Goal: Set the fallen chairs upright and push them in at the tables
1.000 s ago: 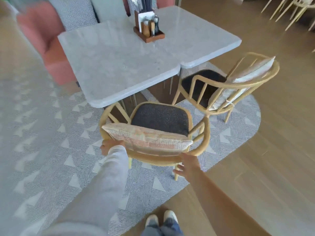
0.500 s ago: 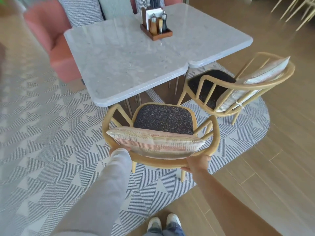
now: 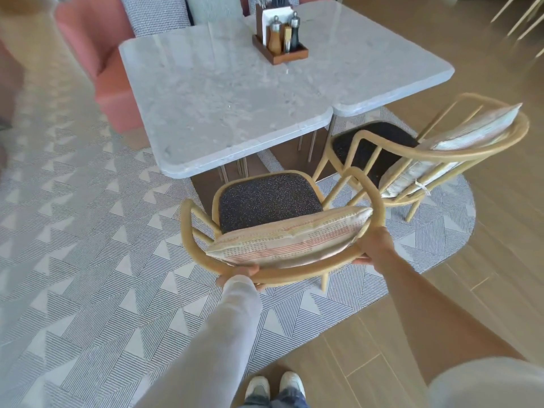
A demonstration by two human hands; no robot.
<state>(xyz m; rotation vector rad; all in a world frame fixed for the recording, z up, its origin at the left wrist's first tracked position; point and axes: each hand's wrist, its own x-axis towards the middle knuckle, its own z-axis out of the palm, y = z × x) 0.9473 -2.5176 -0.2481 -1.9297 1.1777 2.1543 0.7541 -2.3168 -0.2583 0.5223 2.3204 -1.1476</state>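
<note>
Rattan-coloured near chair (image 3: 266,198) stands upright on the patterned rug (image 3: 88,231), facing the marble table (image 3: 235,98). The front of its dark seat meets the table's near edge, and most of the seat lies outside the top. A striped cushion (image 3: 291,237) leans against the inside of the curved back rail (image 3: 297,271).

Your left hand (image 3: 237,273) grips the back rail at its left rear. The thumb lies over the top and the fingers curl beneath, though the grey sleeve (image 3: 223,334) covers most of the hand. Your right hand (image 3: 375,245) grips the same rail at its right rear bend. Its fingers are wrapped around the rail, with the tips showing underneath. Both arms are stretched forward toward the chair.

To the right, a second chair (image 3: 391,136) of the same make stands upright, turned at an angle to the table. The front of its dark seat is tucked beneath the table edge. Its own pale cushion (image 3: 477,128) rests against its back.

On the far part of the table sits a wooden caddy (image 3: 279,53) holding two grinders and napkins. A pink upholstered seat (image 3: 112,69) stands at the table's far left side. Your white shoes (image 3: 273,385) stand on the wooden floor (image 3: 471,304), just beside the rug's edge.
</note>
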